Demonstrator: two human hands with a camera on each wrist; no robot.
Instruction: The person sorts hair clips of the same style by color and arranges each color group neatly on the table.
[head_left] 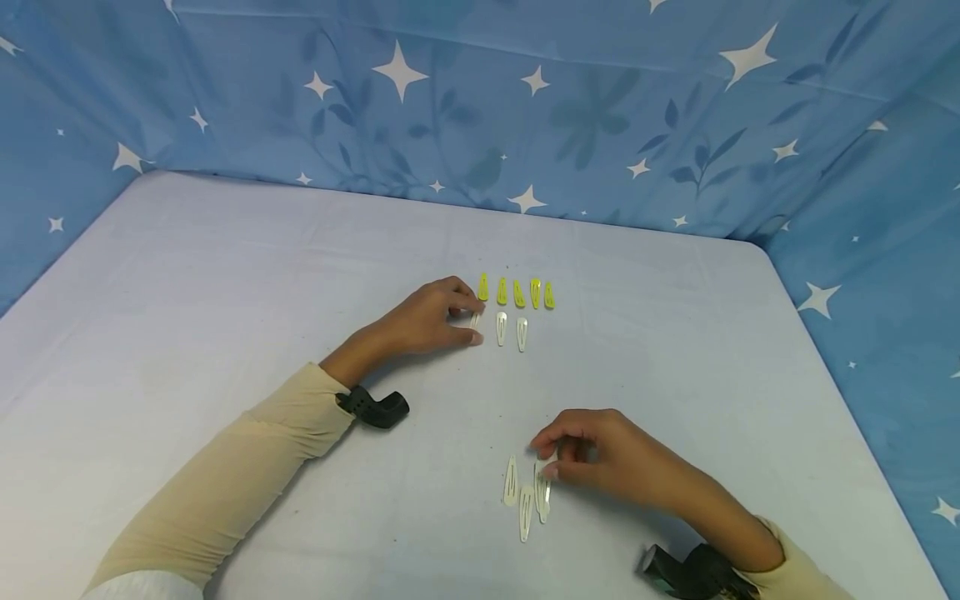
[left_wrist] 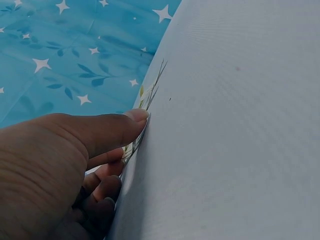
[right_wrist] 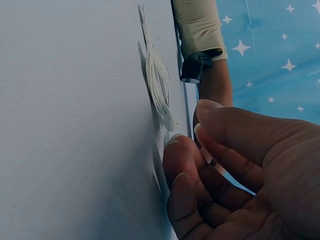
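Observation:
My left hand (head_left: 438, 317) pinches a white snap hair clip (head_left: 474, 320) between thumb and fingers, low at the table; the fingers partly hide it. To its right lie two more white hair clips (head_left: 501, 329) in a row. Above them is a row of several yellow hair clips (head_left: 518, 293). My right hand (head_left: 600, 450) hovers by a loose group of white hair clips (head_left: 526, 512), its thumb tip overlapping the upper end of one clip (head_left: 542, 492). In the right wrist view these clips (right_wrist: 159, 82) lie beyond the loosely curled fingers, with nothing between thumb and fingertips.
A white cloth covers the table (head_left: 300, 250). Behind and beside it hangs a blue curtain (head_left: 480, 100) with stars and leaves. Dark wrist cameras (head_left: 382, 410) are strapped over both beige sleeves (head_left: 240, 458).

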